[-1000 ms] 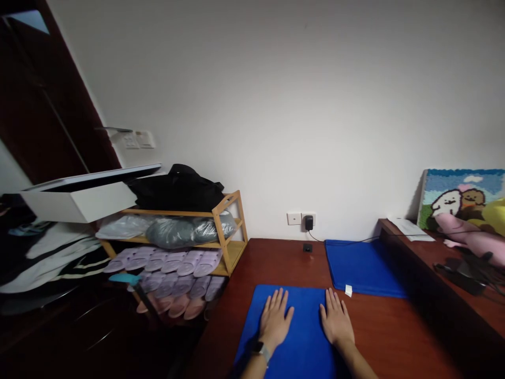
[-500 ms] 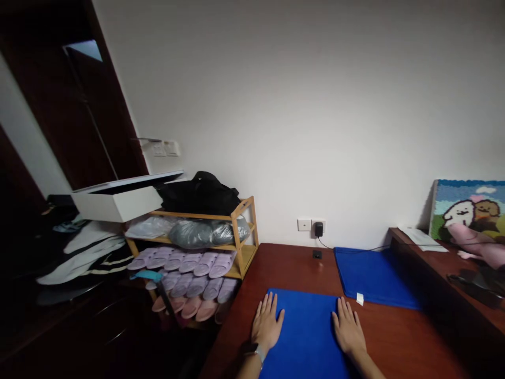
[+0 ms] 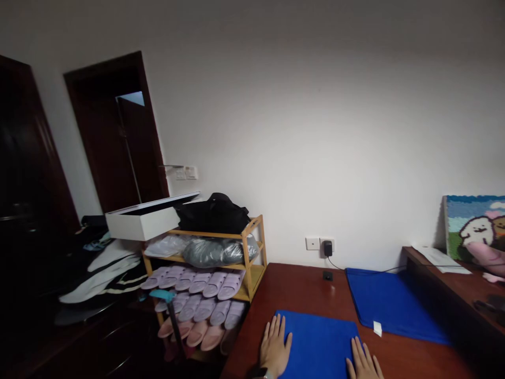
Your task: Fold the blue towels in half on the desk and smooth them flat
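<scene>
Rests left hand (image 3: 275,347) and right hand (image 3: 363,362), empty with grip wide, on opposite edges of rectangular blue cloth (image 3: 319,345) on reddish-brown wooden bench (image 3: 294,287). Looks already spread flat; cannot tell of remaining work.

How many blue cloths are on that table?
2. The near cloth has the left hand and right hand at its side edges. The far cloth, with a white tag, lies behind it to the right. Any underneath would be hidden.

Left hand (image 3: 275,348) moved to left edge of blue cloth (image 3: 320,342), view raised
</scene>
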A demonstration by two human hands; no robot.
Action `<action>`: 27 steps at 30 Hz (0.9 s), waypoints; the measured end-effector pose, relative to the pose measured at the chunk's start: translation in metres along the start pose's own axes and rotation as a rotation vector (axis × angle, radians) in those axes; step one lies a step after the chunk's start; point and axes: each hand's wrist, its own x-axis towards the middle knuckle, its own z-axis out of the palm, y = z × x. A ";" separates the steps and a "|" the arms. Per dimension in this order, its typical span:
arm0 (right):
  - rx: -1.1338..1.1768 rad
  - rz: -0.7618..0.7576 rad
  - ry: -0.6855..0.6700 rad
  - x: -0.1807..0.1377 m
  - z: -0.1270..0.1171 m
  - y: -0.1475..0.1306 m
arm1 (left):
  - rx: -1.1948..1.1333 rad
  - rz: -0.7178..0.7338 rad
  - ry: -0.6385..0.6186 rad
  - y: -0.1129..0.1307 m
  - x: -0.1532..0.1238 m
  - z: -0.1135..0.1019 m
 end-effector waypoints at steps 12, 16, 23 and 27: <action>-0.150 -0.086 0.012 -0.012 -0.007 -0.001 | -0.352 0.423 -0.128 0.093 -0.060 0.049; -0.179 -0.027 -0.015 -0.017 -0.017 -0.008 | -0.194 0.189 -0.078 0.027 -0.080 0.024; -0.188 0.063 -0.050 -0.039 -0.056 -0.031 | -0.023 0.074 0.001 -0.023 -0.097 0.004; -0.126 -0.027 -0.003 -0.090 -0.049 -0.019 | -0.014 0.087 0.039 -0.022 -0.092 0.015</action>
